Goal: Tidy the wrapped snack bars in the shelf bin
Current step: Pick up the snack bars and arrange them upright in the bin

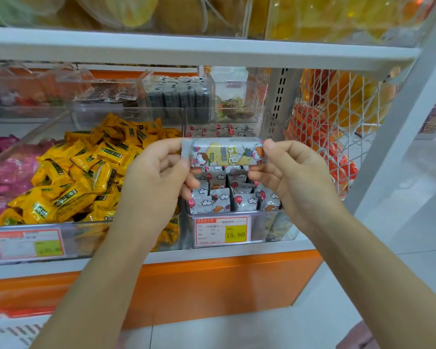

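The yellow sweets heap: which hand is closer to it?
Left. The left hand sits at the right edge of the yellow sweets; the right hand is farther right, past the snack bar both hands pinch.

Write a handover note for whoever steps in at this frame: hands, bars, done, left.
Left hand pinches the left end of one wrapped snack bar; right hand pinches its right end.
The bar is held level above the clear bin with the 15.80 price tag.
Done: other bars stand on end in rows in that bin.
Left: set the held bar into a row.
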{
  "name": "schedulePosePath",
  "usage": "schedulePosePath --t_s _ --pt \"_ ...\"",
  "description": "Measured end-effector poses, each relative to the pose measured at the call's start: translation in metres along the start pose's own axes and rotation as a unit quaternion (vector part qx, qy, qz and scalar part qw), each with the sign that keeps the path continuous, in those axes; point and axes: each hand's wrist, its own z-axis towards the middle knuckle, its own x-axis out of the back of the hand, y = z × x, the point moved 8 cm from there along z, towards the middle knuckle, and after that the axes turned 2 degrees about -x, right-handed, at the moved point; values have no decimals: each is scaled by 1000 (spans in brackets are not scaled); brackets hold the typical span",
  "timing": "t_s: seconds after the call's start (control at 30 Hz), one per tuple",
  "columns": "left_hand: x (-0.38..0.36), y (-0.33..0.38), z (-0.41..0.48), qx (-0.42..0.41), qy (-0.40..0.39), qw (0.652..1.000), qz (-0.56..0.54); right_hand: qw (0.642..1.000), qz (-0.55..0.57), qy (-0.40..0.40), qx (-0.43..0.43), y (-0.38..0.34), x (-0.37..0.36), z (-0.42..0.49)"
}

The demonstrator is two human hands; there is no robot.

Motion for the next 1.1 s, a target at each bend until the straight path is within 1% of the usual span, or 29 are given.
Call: schedulePosePath --t_s 0.03,0.13,0.27,0.33,0.47,0.57,0.7,0.8,0.93,1.1 --pt "-2 -2 0 10 -4 1000 -10 1000 -12 3 8 -1 1 0" --pt "-4 -7 -1 59 4 994 -90 1000 -19 -4 11 -3 0 0" --pt "1 -4 -1 19 24 999 -20 996 -77 -28 22 -5 -6 -2" --pt "0 -3 -2 14 19 1000 -5 994 -93 -49 26 -5 -12 -5" --pt "-7 0 -6 13 -9 1000 -6 975 -209 -24 68 -10 -14 -9" --pt "-9 1 -5 11 -23 1000 -9 974 -208 -15 88 -14 -14 -11" --pt "-14 6 -6 -15 -44 999 22 977 -192 8 95 -16 -11 -10" --pt "-19 4 -8 -11 -51 998 20 967 -221 33 125 -22 -10 -12" --pt "-14 2 -8 1 -18 1000 22 957 -248 26 150 -24 -15 -19" --pt "-5 3 -6 2 21 998 57 955 -254 6 154 -24 -22 -23"
